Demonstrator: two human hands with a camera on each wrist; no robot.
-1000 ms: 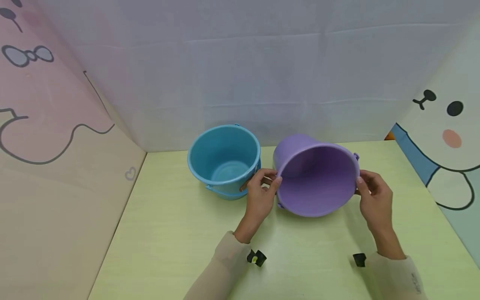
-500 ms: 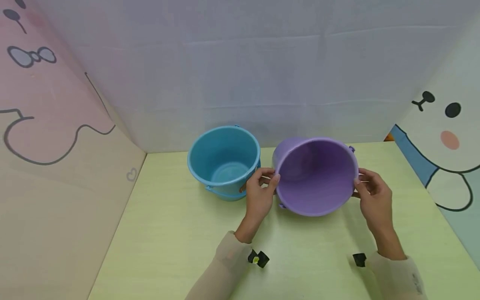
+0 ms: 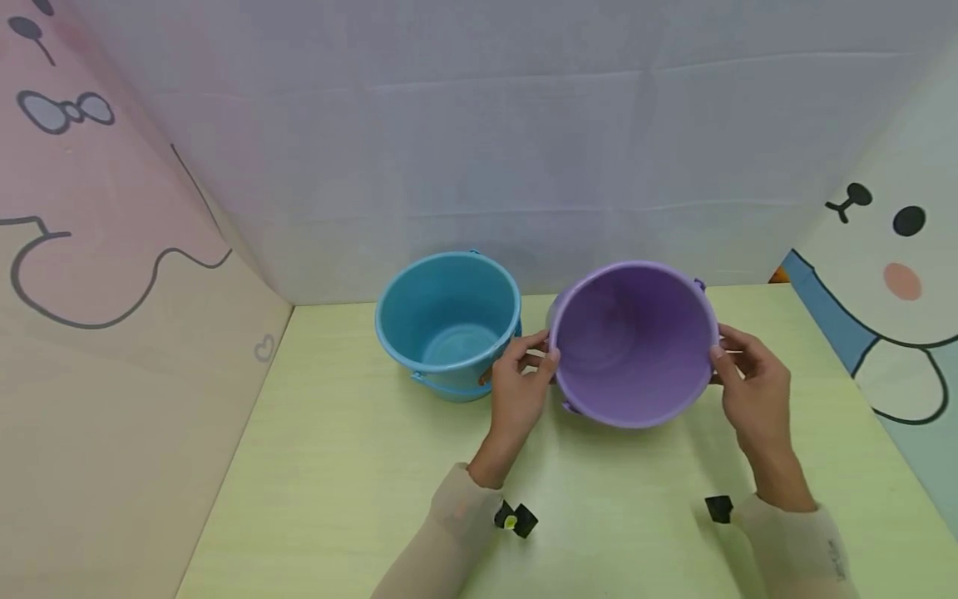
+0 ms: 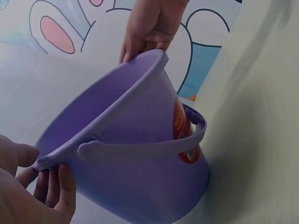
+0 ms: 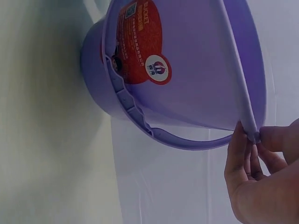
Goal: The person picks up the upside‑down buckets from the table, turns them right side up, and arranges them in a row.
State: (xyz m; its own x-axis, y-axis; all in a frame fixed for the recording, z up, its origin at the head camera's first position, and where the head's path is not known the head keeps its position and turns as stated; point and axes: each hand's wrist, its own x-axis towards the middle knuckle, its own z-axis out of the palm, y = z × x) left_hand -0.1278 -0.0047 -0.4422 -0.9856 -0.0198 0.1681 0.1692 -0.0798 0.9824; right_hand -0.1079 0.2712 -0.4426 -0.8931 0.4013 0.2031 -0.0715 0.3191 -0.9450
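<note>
A purple bucket leans with its mouth toward me, on the right half of the table. My left hand pinches its left rim, thumb inside and fingers outside. On the opposite side my right hand pinches the rim the same way. In the right wrist view a red label shows on the bucket's outer wall, and its purple handle hangs loose. Just left of my left hand stands a blue bucket, upright, its inside bare; my fingers partly cover its lower right side.
The pale yellow-green table meets a whitish cloth backdrop close behind both buckets. Side panels with cartoon drawings flank it, pink on the left and a white animal on the right.
The purple bucket has tipped back toward upright between my hands; its far rim rose and more of its inside faces up. Both hands keep their hold. The blue bucket has stayed put.
</note>
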